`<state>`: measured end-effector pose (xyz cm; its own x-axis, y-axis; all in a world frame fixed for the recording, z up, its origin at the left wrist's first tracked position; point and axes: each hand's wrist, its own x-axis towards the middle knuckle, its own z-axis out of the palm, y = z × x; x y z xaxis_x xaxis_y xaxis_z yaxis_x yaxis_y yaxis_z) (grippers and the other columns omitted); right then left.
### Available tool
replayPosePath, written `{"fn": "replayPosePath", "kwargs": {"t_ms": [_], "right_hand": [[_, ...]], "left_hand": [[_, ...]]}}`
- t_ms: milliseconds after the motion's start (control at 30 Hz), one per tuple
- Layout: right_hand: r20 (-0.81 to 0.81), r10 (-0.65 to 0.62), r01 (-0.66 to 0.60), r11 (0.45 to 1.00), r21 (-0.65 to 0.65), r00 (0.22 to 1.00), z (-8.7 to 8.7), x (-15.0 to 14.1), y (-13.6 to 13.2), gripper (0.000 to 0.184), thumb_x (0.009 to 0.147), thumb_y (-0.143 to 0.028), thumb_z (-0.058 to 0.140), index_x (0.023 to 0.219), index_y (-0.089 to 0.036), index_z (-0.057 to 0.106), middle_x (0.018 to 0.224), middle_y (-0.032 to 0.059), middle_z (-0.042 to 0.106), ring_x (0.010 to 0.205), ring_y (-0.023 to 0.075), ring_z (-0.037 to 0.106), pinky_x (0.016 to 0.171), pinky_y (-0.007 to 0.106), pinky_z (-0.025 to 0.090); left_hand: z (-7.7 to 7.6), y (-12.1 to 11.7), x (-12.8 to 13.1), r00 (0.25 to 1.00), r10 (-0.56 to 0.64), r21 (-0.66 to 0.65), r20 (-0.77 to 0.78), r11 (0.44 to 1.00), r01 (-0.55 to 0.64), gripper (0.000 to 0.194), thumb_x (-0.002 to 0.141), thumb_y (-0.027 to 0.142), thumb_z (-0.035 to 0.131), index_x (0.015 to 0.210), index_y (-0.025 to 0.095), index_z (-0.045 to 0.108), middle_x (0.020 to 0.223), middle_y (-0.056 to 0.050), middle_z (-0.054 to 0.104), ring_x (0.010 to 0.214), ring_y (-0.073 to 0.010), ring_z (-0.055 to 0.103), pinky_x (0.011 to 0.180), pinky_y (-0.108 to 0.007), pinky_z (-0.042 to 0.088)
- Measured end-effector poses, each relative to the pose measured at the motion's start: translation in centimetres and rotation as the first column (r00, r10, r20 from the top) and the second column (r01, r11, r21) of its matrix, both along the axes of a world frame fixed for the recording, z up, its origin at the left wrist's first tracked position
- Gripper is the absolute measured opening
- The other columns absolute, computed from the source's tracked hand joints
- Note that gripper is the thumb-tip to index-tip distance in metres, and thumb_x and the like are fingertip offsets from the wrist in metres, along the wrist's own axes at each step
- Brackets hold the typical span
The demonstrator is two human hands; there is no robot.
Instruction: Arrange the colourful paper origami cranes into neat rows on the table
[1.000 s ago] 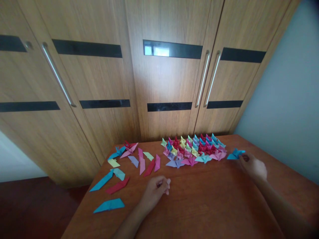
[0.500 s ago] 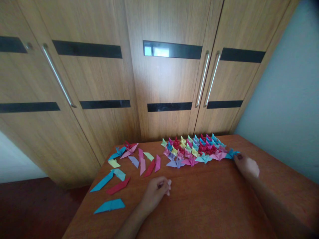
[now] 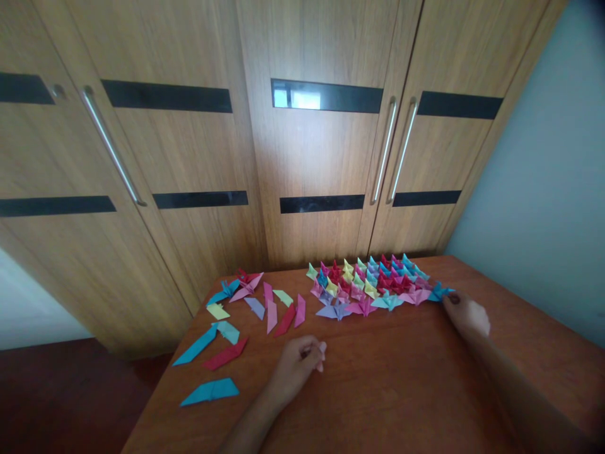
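My right hand (image 3: 466, 315) reaches to the far right of the wooden table (image 3: 387, 384), fingertips pinched on a blue folded paper piece (image 3: 439, 292). That piece lies at the right end of a packed cluster of coloured folded paper pieces (image 3: 368, 284). My left hand (image 3: 297, 366) rests on the table in a loose fist, with a bit of something pink showing at its fingertips. Flat folded paper strips (image 3: 271, 309) in pink, red, purple and green lie just beyond it.
More blue, red and yellow folded strips (image 3: 210, 347) are scattered over the table's left part, one blue piece (image 3: 210, 391) near the left edge. Wooden wardrobe doors (image 3: 312, 145) with metal handles stand right behind the table. A pale wall (image 3: 548, 208) is at the right.
My right hand has slid the blue folded piece leftward until it meets the right end of the cluster. My left hand has barely moved.
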<state>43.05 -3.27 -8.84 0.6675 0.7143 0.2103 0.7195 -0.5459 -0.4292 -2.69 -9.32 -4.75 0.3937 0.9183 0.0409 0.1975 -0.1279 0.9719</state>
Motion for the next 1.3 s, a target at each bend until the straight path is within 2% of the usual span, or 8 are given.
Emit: {"fn": "replayPosePath", "kwargs": {"t_ms": [100,400,567,767,967,1300], "right_hand": [[0.0,0.001,-0.001,0.999,-0.047,1.0,-0.1,0.1,0.1,0.049,0.077,-0.053,0.047,0.108,-0.019,0.065,0.096,0.0168,0.068,0.087,0.0337,0.063,0.067,0.037,0.048],[0.034,0.028,-0.027,0.999,-0.045,0.999,-0.3,0.3,0.2,0.048,0.078,-0.053,0.047,0.106,-0.02,0.065,0.095,0.0133,0.069,0.083,0.0303,0.065,0.066,0.035,0.048],[0.029,0.025,-0.023,0.997,-0.067,0.999,-0.1,0.0,-0.1,0.049,0.078,-0.054,0.045,0.109,-0.02,0.064,0.096,0.0136,0.068,0.086,0.0324,0.064,0.065,0.036,0.048],[0.017,0.013,-0.012,0.997,-0.071,1.0,0.1,-0.4,-0.3,0.049,0.078,-0.054,0.045,0.109,-0.02,0.063,0.098,0.0139,0.068,0.089,0.0336,0.063,0.066,0.037,0.048],[0.004,0.024,-0.023,0.999,-0.026,1.0,0.1,-0.5,-0.5,0.043,0.079,-0.052,0.045,0.105,-0.022,0.063,0.102,0.0098,0.068,0.092,0.0303,0.063,0.069,0.035,0.048],[0.009,0.038,-0.038,0.999,-0.003,0.999,0.2,-0.6,-0.6,0.047,0.078,-0.05,0.046,0.107,-0.018,0.065,0.097,0.0155,0.069,0.089,0.0351,0.063,0.064,0.036,0.045]], "left_hand": [[-0.1,0.1,-0.1,1.0,0.0,0.004,-0.006,1.0,0.0,0.036,0.087,0.043,0.047,0.067,0.015,0.058,0.058,0.0,0.057,0.059,-0.013,0.053,0.059,-0.022,0.038],[-0.6,0.3,-0.1,1.0,-0.005,0.006,0.015,1.0,0.005,0.036,0.087,0.044,0.048,0.068,0.015,0.059,0.058,0.0,0.058,0.059,-0.0127,0.054,0.06,-0.022,0.038],[-0.5,0.3,0.0,1.0,0.005,-0.008,0.005,1.0,-0.005,0.037,0.086,0.045,0.048,0.067,0.015,0.058,0.057,0.0,0.057,0.057,-0.0125,0.053,0.057,-0.022,0.038],[-0.4,0.2,-0.1,1.0,0.0,0.01,0.006,1.0,0.0,0.037,0.086,0.044,0.048,0.067,0.015,0.058,0.058,0.0,0.057,0.058,-0.0125,0.053,0.059,-0.022,0.038],[-0.2,0.2,0.0,1.0,0.002,-0.002,0.014,1.0,-0.002,0.037,0.085,0.045,0.049,0.067,0.015,0.058,0.057,-0.001,0.058,0.057,-0.0128,0.053,0.058,-0.022,0.038],[-0.4,0.1,0.0,1.0,0.011,-0.006,0.025,1.0,-0.01,0.039,0.084,0.048,0.049,0.067,0.015,0.059,0.057,-0.001,0.059,0.057,-0.0132,0.054,0.057,-0.022,0.038]]}}
